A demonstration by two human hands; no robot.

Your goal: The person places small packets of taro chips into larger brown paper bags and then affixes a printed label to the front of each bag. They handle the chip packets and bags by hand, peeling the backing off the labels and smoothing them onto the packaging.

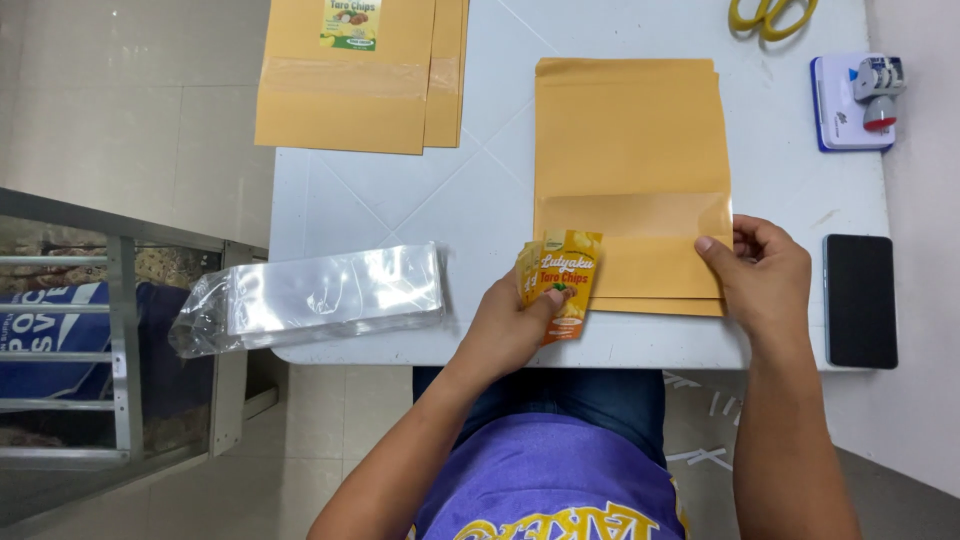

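Bare white table point(400, 200) lies open between the clear plastic bag bundle point(320, 295) at left and the brown pouch stack point(630, 150). A black phone point(859, 300) blocks the right edge.

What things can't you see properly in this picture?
Head view only:
- Scissors: the top edge cuts off the blades.
- Labelled pouches: tops cut off by the top edge.
- Stickers in the left hand: the front one hides how many there are.
- Pouch stack: the top pouch hides the count; the right hand covers its edge.
- Plastic bags: glare hides the count.
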